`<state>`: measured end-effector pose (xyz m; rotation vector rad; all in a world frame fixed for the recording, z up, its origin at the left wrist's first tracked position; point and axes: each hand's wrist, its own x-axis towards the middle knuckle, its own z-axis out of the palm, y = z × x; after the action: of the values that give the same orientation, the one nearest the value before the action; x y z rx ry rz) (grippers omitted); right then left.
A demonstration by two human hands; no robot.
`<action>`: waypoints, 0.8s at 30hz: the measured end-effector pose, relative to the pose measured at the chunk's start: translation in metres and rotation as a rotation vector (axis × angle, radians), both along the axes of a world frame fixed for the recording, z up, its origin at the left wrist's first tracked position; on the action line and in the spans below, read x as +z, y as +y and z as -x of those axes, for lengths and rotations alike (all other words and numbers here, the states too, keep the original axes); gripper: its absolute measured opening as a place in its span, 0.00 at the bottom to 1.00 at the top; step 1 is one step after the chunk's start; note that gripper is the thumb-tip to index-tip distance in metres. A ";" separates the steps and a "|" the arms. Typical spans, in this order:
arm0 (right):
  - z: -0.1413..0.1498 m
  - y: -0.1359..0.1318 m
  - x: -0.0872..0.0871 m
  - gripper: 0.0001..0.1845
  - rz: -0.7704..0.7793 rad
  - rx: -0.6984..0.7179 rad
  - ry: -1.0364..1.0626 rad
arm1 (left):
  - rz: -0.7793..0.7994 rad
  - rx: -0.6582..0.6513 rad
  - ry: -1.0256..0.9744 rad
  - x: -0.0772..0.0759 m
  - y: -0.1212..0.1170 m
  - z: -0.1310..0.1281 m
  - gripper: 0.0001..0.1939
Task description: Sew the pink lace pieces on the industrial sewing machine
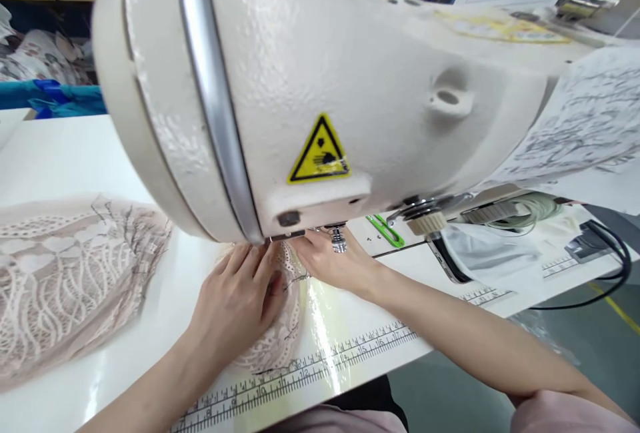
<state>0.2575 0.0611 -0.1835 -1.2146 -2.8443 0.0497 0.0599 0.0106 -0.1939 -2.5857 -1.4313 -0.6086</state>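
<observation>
A beige lace piece (277, 343) lies on the white table under the sewing machine head (320, 80). My left hand (237, 296) is closed on this lace from the left, its fingers together, its thumb bent in beside them and its fingertips partly covered by the head. From the right, my right hand (333, 260) reaches to the far side of the lace, close to the needle area; the machine hides most of its fingers. A small metal spring screw (339, 238) shows in front of that hand. Needle and presser foot are out of sight.
More lace fabric (75, 280) is spread at left. Along the table's front edge runs a printed ruler (310, 376). Green thread snips (386, 230), a phone (447, 260) beneath a clear bag (493, 253) and a black cable (625, 263) are at right.
</observation>
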 end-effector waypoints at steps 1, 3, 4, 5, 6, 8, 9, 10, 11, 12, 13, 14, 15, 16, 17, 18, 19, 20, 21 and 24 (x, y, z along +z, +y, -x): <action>0.001 0.000 0.002 0.29 0.004 0.002 -0.016 | 0.001 0.001 0.000 0.000 0.000 0.000 0.23; 0.003 0.000 0.008 0.29 0.015 0.011 -0.061 | 0.003 0.003 0.000 -0.001 -0.001 0.001 0.24; 0.004 0.000 0.011 0.28 0.018 0.015 -0.085 | 0.004 0.005 0.000 -0.001 -0.001 0.001 0.24; 0.005 -0.001 0.013 0.28 0.016 0.019 -0.106 | 0.004 0.008 0.002 -0.001 -0.001 0.001 0.24; 0.006 -0.001 0.015 0.28 0.012 0.022 -0.122 | 0.003 0.009 0.003 -0.001 -0.002 0.001 0.24; 0.007 -0.001 0.017 0.27 -0.008 0.020 -0.128 | -0.001 0.014 0.005 -0.001 -0.002 0.000 0.23; 0.007 -0.001 0.017 0.26 -0.019 0.018 -0.121 | -0.002 0.015 0.006 -0.001 -0.002 0.000 0.23; 0.007 -0.001 0.017 0.25 -0.029 0.019 -0.108 | -0.001 0.015 0.009 -0.001 -0.002 0.000 0.23; 0.006 -0.001 0.017 0.25 -0.040 0.020 -0.091 | 0.000 0.014 0.011 -0.001 -0.002 0.000 0.23; 0.006 -0.001 0.016 0.24 -0.053 0.020 -0.072 | 0.000 0.014 0.014 0.000 -0.002 0.000 0.23; 0.005 -0.001 0.015 0.24 -0.067 0.024 -0.056 | -0.001 0.013 0.016 0.000 -0.002 0.000 0.24; 0.005 -0.001 0.014 0.24 -0.078 0.029 -0.044 | -0.005 0.012 0.016 0.000 -0.002 0.000 0.24; 0.004 -0.001 0.013 0.24 -0.085 0.034 -0.037 | -0.010 0.013 0.015 0.001 -0.002 0.000 0.24; 0.004 0.000 0.011 0.24 -0.089 0.040 -0.034 | -0.014 0.013 0.013 0.001 -0.002 0.000 0.23; 0.003 0.000 0.010 0.24 -0.087 0.048 -0.034 | -0.015 0.013 0.012 0.002 -0.002 0.000 0.23; 0.003 0.000 0.008 0.24 -0.083 0.056 -0.028 | -0.012 0.012 0.012 0.002 -0.002 0.000 0.23; 0.002 0.001 0.007 0.25 -0.078 0.061 -0.012 | -0.008 0.011 0.012 0.002 -0.002 0.000 0.23; 0.002 0.001 0.005 0.26 -0.072 0.062 0.012 | -0.005 0.010 0.010 0.002 -0.002 0.000 0.23; 0.001 0.001 0.004 0.26 -0.065 0.062 0.039 | -0.003 0.008 0.008 0.002 -0.002 0.000 0.23; 0.000 0.002 0.001 0.27 -0.039 0.052 0.106 | 0.001 0.007 0.005 0.002 -0.002 0.000 0.23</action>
<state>0.2578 0.0629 -0.1827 -1.0964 -2.7721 0.0577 0.0601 0.0084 -0.1918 -2.5802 -1.4390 -0.5997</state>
